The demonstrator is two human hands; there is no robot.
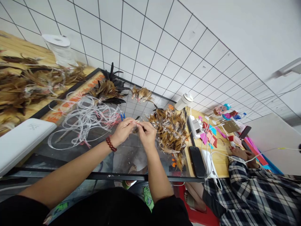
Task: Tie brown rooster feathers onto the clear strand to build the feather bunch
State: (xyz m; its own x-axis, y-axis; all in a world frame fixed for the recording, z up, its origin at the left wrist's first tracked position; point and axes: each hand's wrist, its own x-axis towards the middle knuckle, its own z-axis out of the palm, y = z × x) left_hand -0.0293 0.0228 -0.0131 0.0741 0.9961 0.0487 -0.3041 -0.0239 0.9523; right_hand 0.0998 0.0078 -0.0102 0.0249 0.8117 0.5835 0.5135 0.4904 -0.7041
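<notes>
My left hand [124, 129] and my right hand [147, 133] meet above the dark glass-topped table [131, 153], fingertips pinched together. Between them is something tiny, mostly covered by the fingers; a dark, feather-like tip pokes out above. To the right of my right hand lies a big pile of brown feathers [171, 128]. Left of my left hand is a loose tangle of clear cord [82, 116] with pinkish bits. A small blue item [122, 116] sits close to my left fingers. Beyond the hands rests a small feather bunch [142, 94], with a brown and black bunch [109, 89] farther left.
A white box-like device [25, 144] sits at the left, near more feathers [35, 84] and a white spool [57, 47]. A white tumbler [184, 101], power strip [196, 127] and phone [197, 161] line the right. A co-worker in a plaid sleeve [237, 172] sits there.
</notes>
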